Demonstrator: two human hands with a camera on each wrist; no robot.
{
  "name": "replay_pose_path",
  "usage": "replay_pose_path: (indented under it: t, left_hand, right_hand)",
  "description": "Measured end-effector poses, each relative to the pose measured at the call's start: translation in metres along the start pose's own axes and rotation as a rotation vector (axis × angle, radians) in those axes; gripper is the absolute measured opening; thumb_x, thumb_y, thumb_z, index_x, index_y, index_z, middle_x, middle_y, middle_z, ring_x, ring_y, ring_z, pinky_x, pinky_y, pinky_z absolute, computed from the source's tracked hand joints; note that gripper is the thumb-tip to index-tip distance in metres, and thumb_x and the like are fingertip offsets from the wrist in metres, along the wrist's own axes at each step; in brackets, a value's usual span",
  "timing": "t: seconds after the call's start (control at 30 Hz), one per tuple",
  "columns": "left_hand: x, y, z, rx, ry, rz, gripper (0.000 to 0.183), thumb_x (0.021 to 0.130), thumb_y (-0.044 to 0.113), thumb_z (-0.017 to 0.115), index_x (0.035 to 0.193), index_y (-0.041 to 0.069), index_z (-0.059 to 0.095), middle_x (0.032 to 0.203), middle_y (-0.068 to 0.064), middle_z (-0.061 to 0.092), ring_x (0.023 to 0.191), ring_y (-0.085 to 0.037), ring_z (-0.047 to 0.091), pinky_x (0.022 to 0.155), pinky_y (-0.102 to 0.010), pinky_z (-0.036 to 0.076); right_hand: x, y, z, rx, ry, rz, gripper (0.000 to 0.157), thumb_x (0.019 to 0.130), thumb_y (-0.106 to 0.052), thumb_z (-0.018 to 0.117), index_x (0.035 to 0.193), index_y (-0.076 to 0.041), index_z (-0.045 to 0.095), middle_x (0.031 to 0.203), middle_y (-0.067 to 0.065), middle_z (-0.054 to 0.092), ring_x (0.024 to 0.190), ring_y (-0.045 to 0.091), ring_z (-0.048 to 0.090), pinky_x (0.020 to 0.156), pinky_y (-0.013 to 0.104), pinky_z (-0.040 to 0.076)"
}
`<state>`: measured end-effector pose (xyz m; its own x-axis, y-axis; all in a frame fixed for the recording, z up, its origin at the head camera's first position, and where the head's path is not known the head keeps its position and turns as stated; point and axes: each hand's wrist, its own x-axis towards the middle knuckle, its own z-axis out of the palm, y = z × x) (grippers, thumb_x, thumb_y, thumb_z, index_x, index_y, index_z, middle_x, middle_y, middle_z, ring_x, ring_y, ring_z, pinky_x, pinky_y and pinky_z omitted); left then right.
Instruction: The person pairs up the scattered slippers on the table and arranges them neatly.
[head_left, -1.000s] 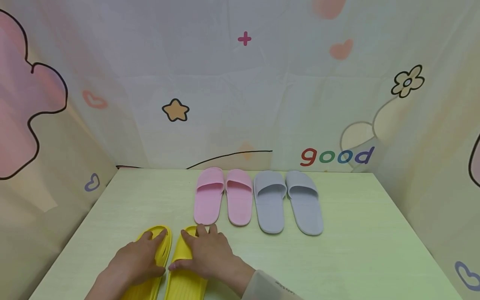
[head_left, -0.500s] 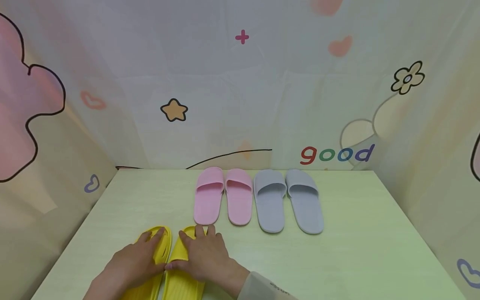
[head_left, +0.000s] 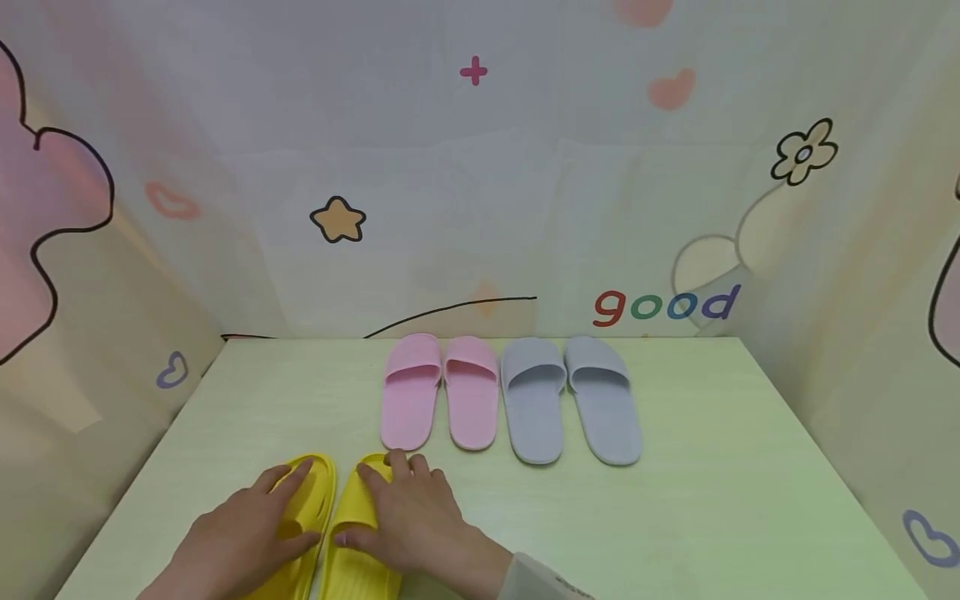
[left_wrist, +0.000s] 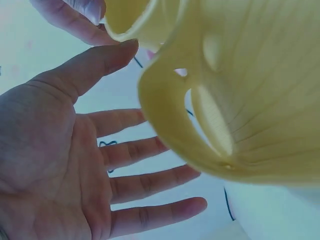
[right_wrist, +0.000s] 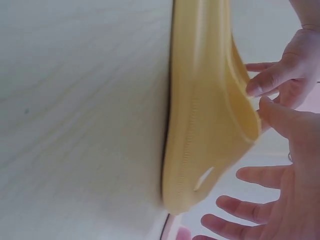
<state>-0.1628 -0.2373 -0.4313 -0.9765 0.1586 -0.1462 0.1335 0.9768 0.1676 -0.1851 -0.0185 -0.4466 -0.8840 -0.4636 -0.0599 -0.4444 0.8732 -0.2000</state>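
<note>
Two yellow slide slippers lie side by side at the front left of the table, toes pointing to the back. Over the left yellow slipper [head_left: 322,492] is my left hand [head_left: 232,529], fingers spread and fairly straight; the left wrist view shows its palm facing the slipper's side, fingertips close by the strap. My right hand [head_left: 416,510] hovers over the right yellow slipper [head_left: 358,575], thumb near the strap edge and fingers near the toe. In the right wrist view its fingers are extended beside the slipper, not curled round it. Both hands hide parts of the straps.
A pair of pink slippers [head_left: 408,408] and a pair of grey slippers [head_left: 534,417] stand in a row at the back of the pale table [head_left: 675,533]. A printed curtain [head_left: 420,167] rises behind and on both sides.
The right yellow slipper has slid slightly left toward the other one. My thumbs came together half a second ago and are now apart, the left hand having drawn leftward. The head view has shifted slightly.
</note>
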Motion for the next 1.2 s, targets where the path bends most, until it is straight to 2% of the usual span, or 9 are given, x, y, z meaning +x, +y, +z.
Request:
replay_pose_path:
  t: [0.17,0.27,0.37,0.43,0.53,0.7,0.97,1.07,1.2]
  left_hand:
    - [-0.007,-0.003,-0.002,-0.01,-0.016,0.037,0.101,0.074,0.062,0.085,0.156,0.018,0.046,0.155,-0.019,0.049,0.123,-0.043,0.061,0.076,-0.062,0.059]
    - [-0.013,-0.007,0.003,-0.029,-0.011,0.075,0.108,0.067,0.061,0.09,0.156,0.019,0.046,0.158,-0.019,0.044,0.131,-0.046,0.054,0.077,-0.06,0.06]
    - [-0.02,-0.013,0.01,-0.051,0.007,0.116,0.116,0.059,0.066,0.092,0.156,0.02,0.046,0.161,-0.02,0.038,0.134,-0.055,0.048,0.069,-0.059,0.059]
    - [-0.024,-0.016,0.015,-0.04,0.003,0.126,0.121,0.056,0.073,0.089,0.156,0.021,0.046,0.163,-0.021,0.035,0.133,-0.06,0.045,0.068,-0.064,0.058]
    - [-0.026,-0.019,0.021,0.017,-0.038,0.104,0.127,0.056,0.087,0.079,0.158,0.023,0.041,0.164,-0.022,0.032,0.133,-0.066,0.041,0.071,-0.077,0.051]
    - [-0.025,-0.02,0.031,0.066,-0.125,0.032,0.126,0.062,0.096,0.064,0.163,0.027,0.031,0.169,-0.02,0.025,0.139,-0.066,0.036,0.078,-0.089,0.04]
    - [-0.028,-0.023,0.051,0.026,-0.118,0.003,0.114,0.075,0.091,0.058,0.165,0.034,0.017,0.166,-0.019,0.031,0.135,-0.063,0.044,0.076,-0.087,0.043]
    - [-0.029,-0.024,0.059,-0.004,-0.072,0.032,0.116,0.075,0.086,0.065,0.164,0.031,0.017,0.164,-0.022,0.031,0.135,-0.063,0.044,0.072,-0.077,0.051]
    - [-0.034,-0.023,0.067,-0.053,-0.002,0.052,0.123,0.07,0.083,0.072,0.165,0.031,0.013,0.163,-0.023,0.029,0.137,-0.065,0.039,0.061,-0.058,0.059]
  right_hand:
    - [-0.013,-0.003,-0.006,-0.057,0.041,-0.057,0.088,0.081,-0.086,0.058,0.155,-0.04,0.044,0.151,-0.001,0.047,0.127,0.023,0.052,0.093,0.038,0.052]
    - [-0.02,-0.005,-0.006,-0.09,0.045,-0.087,0.095,0.078,-0.088,0.06,0.157,-0.038,0.041,0.152,-0.001,0.045,0.127,0.024,0.053,0.093,0.037,0.053]
    - [-0.025,-0.008,-0.006,-0.131,-0.002,-0.109,0.102,0.076,-0.087,0.064,0.16,-0.039,0.034,0.157,-0.001,0.041,0.132,0.025,0.051,0.094,0.037,0.054]
    - [-0.027,-0.011,-0.005,-0.141,-0.049,-0.117,0.104,0.075,-0.084,0.069,0.161,-0.042,0.029,0.161,-0.002,0.037,0.137,0.026,0.049,0.096,0.04,0.054]
    - [-0.03,-0.014,-0.003,-0.136,-0.122,-0.121,0.102,0.078,-0.08,0.069,0.162,-0.046,0.023,0.166,-0.003,0.029,0.144,0.031,0.044,0.102,0.046,0.053]
    - [-0.036,-0.016,0.005,-0.123,-0.14,-0.145,0.087,0.089,-0.081,0.053,0.163,-0.044,0.024,0.169,-0.001,0.026,0.149,0.035,0.041,0.106,0.054,0.052]
    - [-0.04,-0.02,0.023,-0.237,-0.121,-0.186,0.089,0.093,-0.086,0.031,0.166,-0.038,0.013,0.171,0.001,0.025,0.15,0.034,0.041,0.104,0.05,0.054]
    - [-0.041,-0.02,0.03,-0.269,-0.092,-0.204,0.089,0.094,-0.085,0.028,0.167,-0.037,0.013,0.172,0.002,0.025,0.15,0.035,0.041,0.1,0.044,0.057]
    - [-0.042,-0.02,0.036,-0.294,-0.033,-0.242,0.087,0.096,-0.082,0.028,0.167,-0.032,0.018,0.17,0.007,0.028,0.148,0.037,0.044,0.097,0.035,0.059]
